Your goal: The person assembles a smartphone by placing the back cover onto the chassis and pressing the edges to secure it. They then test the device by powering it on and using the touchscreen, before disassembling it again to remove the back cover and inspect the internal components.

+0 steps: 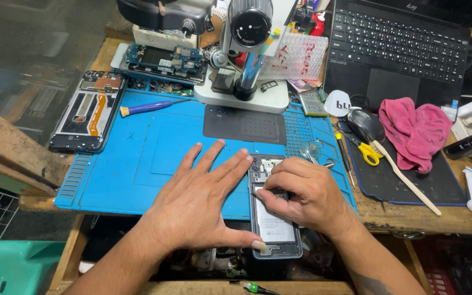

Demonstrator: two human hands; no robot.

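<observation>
An opened phone (274, 229) with its back cover off lies at the front edge of a blue work mat (137, 164), showing its battery and circuit parts. My left hand (198, 199) rests flat on the mat with fingers spread, the thumb against the phone's lower left edge and the fingertips touching its upper left side. My right hand (301, 191) is curled over the phone's upper half, fingertips pressing on its inside; whatever is under the fingers is hidden.
A microscope stand (244, 82) stands at the mat's back. Another opened phone (88, 112) lies at the left, a circuit board (162, 57) behind it, a purple-handled tool (148, 106) between. To the right are a laptop (400, 46), a pink rag (416, 131), yellow scissors (367, 150) and a mouse (364, 123).
</observation>
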